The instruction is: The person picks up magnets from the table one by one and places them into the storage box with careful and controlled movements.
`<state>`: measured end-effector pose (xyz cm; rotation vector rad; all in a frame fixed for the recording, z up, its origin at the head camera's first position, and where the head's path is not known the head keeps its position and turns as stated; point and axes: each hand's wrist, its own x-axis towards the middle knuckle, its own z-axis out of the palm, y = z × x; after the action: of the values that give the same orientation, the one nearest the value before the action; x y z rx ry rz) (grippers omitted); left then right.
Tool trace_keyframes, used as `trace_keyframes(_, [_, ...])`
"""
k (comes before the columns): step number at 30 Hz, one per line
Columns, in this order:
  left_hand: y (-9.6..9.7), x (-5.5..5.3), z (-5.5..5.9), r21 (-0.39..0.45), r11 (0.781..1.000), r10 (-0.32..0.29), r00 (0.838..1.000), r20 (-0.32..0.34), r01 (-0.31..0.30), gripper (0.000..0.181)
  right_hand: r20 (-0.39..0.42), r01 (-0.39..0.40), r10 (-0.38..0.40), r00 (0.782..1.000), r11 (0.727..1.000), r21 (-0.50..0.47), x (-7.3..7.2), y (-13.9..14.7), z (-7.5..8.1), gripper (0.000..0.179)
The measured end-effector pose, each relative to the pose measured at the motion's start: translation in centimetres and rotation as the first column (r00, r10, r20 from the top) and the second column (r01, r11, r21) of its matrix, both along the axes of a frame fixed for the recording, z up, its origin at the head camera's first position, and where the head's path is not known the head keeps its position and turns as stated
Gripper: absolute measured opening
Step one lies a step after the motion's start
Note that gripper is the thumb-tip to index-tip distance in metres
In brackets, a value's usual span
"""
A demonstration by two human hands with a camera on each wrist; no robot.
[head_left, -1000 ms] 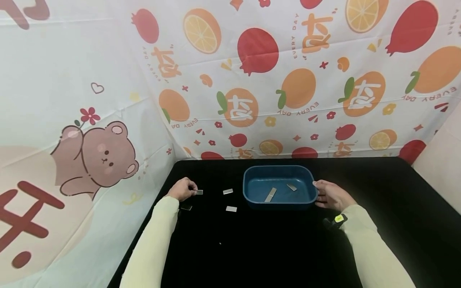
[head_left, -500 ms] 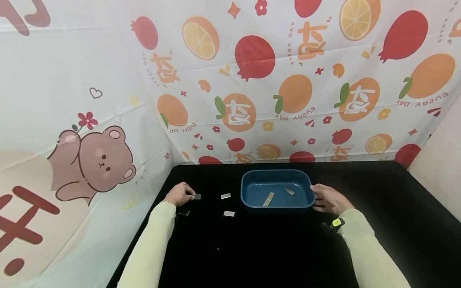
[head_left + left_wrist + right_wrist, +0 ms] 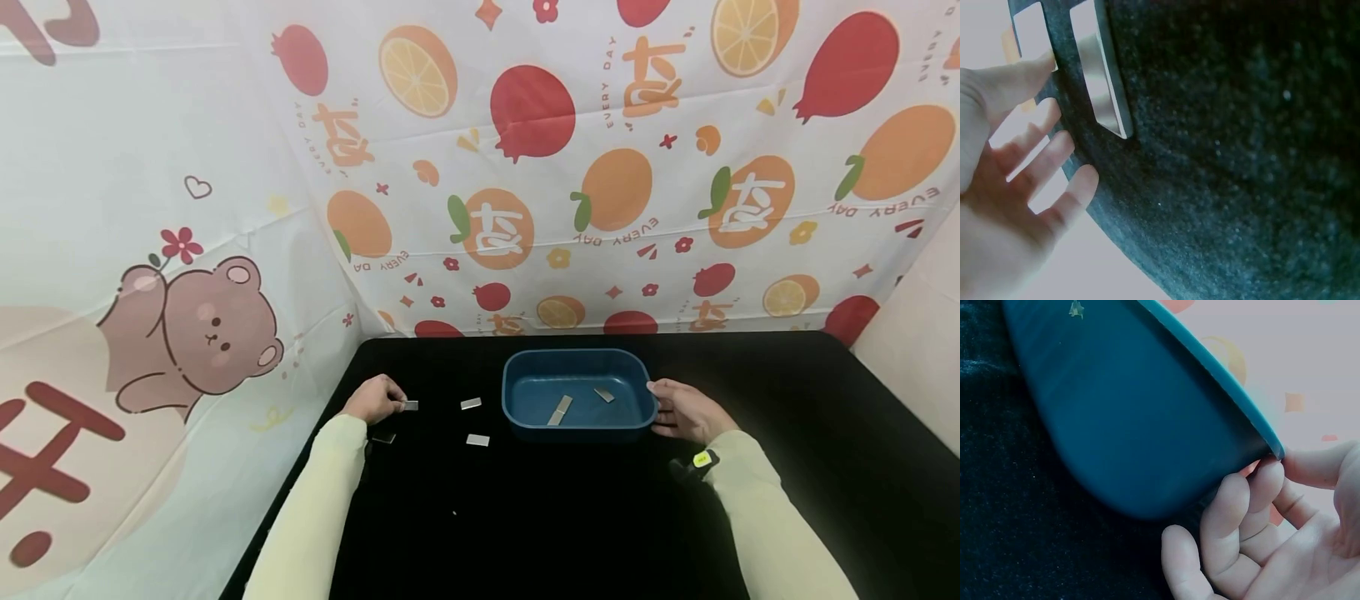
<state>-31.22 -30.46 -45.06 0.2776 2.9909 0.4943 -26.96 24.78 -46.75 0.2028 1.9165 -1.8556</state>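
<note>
On the table (image 3: pixel 585 525), the tub (image 3: pixel 581 430) holds strips (image 3: pixel 561 409), with four more strips (image 3: pixel 477 440) to its left.

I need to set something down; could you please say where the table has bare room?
Free: between the sleeves, well in front of the blue bin, save a speck; and right of the right hand. Crowded: from left hand to bin, among silvery plates.

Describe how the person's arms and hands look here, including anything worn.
Both arms are in long, plain, pale yellow-green sleeves: left sleeve and right sleeve. The left hand and right hand wear no gloves. At the right wrist sits a small dark item with a bright yellow patch; its marking is too small to read.
</note>
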Motion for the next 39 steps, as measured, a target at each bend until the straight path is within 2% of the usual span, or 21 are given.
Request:
trace_keyframes(9, [0.6, 0.7, 0.3, 0.018, 1.000, 0.024, 1.000, -0.020, -0.024, 0.007, 0.004, 0.000, 0.000, 1.000, 1.000, 0.007, 0.0, 0.0, 0.0, 0.022])
trace_keyframes(15, [1.4, 0.6, 1.2, 0.046, 0.999, -0.014, 0.994, -0.112, 0.019, 0.007, -0.006, -0.010, 0.010, 1.000, 1.000, 0.011, -0.4, -0.4, 0.4, 0.021])
trace_keyframes(21, [3.1, 0.8, 2.6, 0.100, 0.990, -0.078, 0.970, -0.230, 0.103, 0.009, -0.010, -0.007, 0.008, 1.000, 1.000, 0.019, -0.1, -0.4, 0.3, 0.022])
trace_keyframes(26, [5.2, 1.0, 3.8, 0.150, 0.979, -0.084, 0.950, -0.301, 0.134, 0.012, -0.004, -0.003, 0.003, 1.000, 1.000, 0.013, 0.5, -0.2, 0.2, 0.021])
trace_keyframes(32, [6.9, 1.5, 5.1, 0.184, 0.967, -0.101, 0.930, -0.355, 0.175, 0.009, -0.002, 0.013, -0.013, 1.000, 1.000, 0.006, 0.5, 0.0, -0.1, 0.020])
trace_keyframes(39, [8.0, 2.5, 5.6, 0.217, 0.943, -0.147, 0.901, -0.409, 0.253, 0.006, -0.007, 0.018, -0.018, 1.000, 0.999, 0.026, 0.3, -0.3, -0.2, 0.021])
